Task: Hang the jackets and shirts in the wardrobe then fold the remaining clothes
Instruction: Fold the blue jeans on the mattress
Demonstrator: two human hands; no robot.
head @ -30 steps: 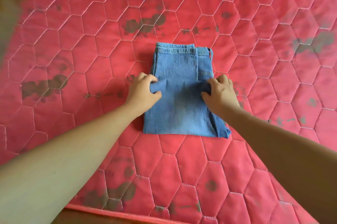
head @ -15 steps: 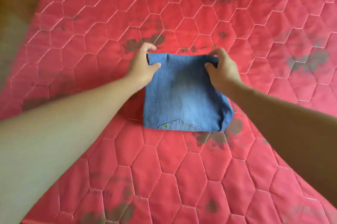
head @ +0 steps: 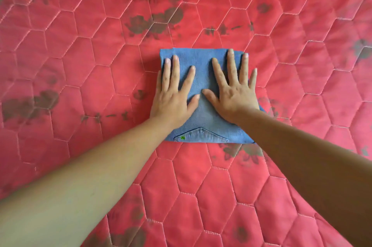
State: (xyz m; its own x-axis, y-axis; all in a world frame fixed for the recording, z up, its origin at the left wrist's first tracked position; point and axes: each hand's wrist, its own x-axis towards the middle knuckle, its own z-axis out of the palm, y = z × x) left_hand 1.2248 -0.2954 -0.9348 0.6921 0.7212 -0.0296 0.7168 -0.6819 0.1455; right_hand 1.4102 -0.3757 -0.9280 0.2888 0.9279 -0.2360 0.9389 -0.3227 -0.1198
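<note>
Jeans (head: pixel 203 77), folded square, lie mid-frame on the red quilt (head: pixel 80 65); left hand (head: pixel 173 94) and right hand (head: pixel 233 94) press flat on them, fingers spread — released too quickly, the stiff fold may spring open.

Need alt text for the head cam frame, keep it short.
Left hand and right hand press flat and spread on folded blue jeans lying on a red quilted mattress. A pocket shows at the jeans' near edge.
</note>
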